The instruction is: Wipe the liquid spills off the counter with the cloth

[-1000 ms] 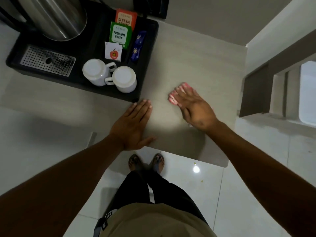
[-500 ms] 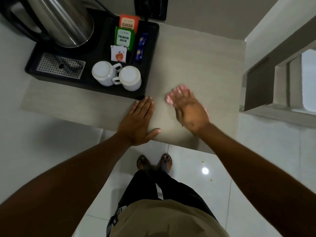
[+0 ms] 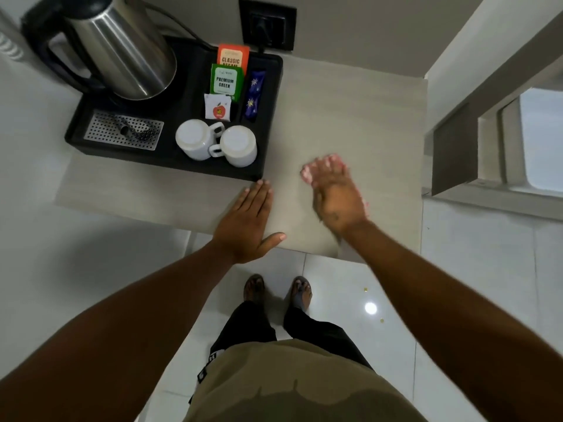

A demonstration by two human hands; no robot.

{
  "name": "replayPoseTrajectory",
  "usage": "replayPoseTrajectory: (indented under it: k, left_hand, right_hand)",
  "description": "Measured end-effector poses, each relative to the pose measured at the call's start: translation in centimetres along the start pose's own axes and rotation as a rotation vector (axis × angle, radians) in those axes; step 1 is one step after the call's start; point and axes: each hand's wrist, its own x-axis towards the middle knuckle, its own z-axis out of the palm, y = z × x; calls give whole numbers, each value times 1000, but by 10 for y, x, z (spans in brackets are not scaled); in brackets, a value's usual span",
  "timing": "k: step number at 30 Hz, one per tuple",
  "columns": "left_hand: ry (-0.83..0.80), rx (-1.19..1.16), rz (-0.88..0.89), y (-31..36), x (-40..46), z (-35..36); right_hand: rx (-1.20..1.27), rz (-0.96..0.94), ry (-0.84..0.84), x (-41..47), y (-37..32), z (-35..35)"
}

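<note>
Right hand (image 3: 336, 199) presses flat, fingers together, on a pink cloth (image 3: 307, 175) that peeks out beyond the fingertips at about 11 o'clock and at the hand's 3 o'clock edge; most of it is hidden beneath the palm. Left hand (image 3: 246, 222) lies spread and empty on the counter (image 3: 350, 111), at 9 o'clock from the right. No spill is discernible on the counter, so wiping looks well advanced, though blur leaves doubt. At 10 o'clock sits the black tray (image 3: 271, 117).

Counts: one counter (image 3: 350, 111) carrying one black tray (image 3: 271, 117); on the tray, one steel kettle (image 3: 122, 50), two white cups (image 3: 195, 140) (image 3: 239, 146), four sachets (image 3: 233, 57) (image 3: 227, 82) (image 3: 217, 106) (image 3: 254, 95) and one perforated metal grille (image 3: 123, 132); two hands (image 3: 246, 223) (image 3: 335, 196); one pink cloth (image 3: 307, 173).
</note>
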Motion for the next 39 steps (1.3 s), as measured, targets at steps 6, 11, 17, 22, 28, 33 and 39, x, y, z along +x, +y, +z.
replayPoseTrajectory:
  k: [6,11,17,22,28,33,39]
  left_hand:
    - [-51,51,98,-27,-12,-5]
    - [-39,52,110,-23,-11,-7]
    - [-124,92,111,-25,-11,-12]
    - [-123,110,121,-27,-13,-14]
    - [-128,101,136,-27,-10,-11]
    - [-147,119,164,-21,2,-11]
    - [-162,90,181,-9,24,-13]
  right_hand:
    - [-2,65,-35,-116,14,7]
    - [10,476,125,-97,73,-22]
    - [72,330,156,-33,-31,19]
    - [52,270,100,-89,-79,43]
    - [46,688,194,-103,41,-13]
    - [53,593,166,-36,25,-8]
    - [37,365,190,-86,-22,15]
